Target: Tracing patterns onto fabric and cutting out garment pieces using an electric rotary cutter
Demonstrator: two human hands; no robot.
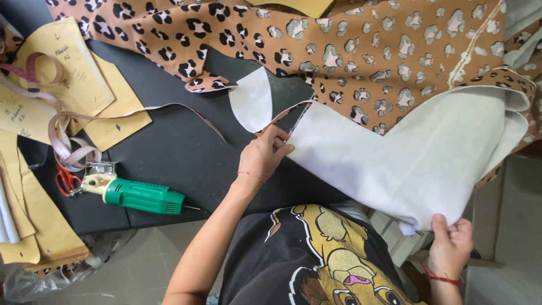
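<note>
Nearest the camera, at six o'clock, is the person's dark shirt with a yellow cartoon print. The right hand, at four o'clock, pinches the lower corner of a leopard-print fabric, thumb on top of its pale grey underside (a red cord circles that wrist). The left hand, just left of centre, has fingers curled narrow around the cut edge of the same folded-over cloth, pressing it to the table.

The surface is a black table, its near edge running from eight o'clock toward the middle. Below it, pale floor tiles show at seven o'clock, and more pale floor lies at four o'clock beyond the cloth's hanging fold.

On the table at nine o'clock lies one green electric fabric cutter with a cream head; touching that head, one pair of red-handled scissors. One measuring tape loops over the tan paper patterns from ten o'clock down to the cutter. The pattern pieces overlap too much for a sure count; at least four show, with more stacked at eight o'clock.

Farthest off, the fabric spreads from twelve to two o'clock, printed side up, with a curved pale flap turned back near centre.
</note>
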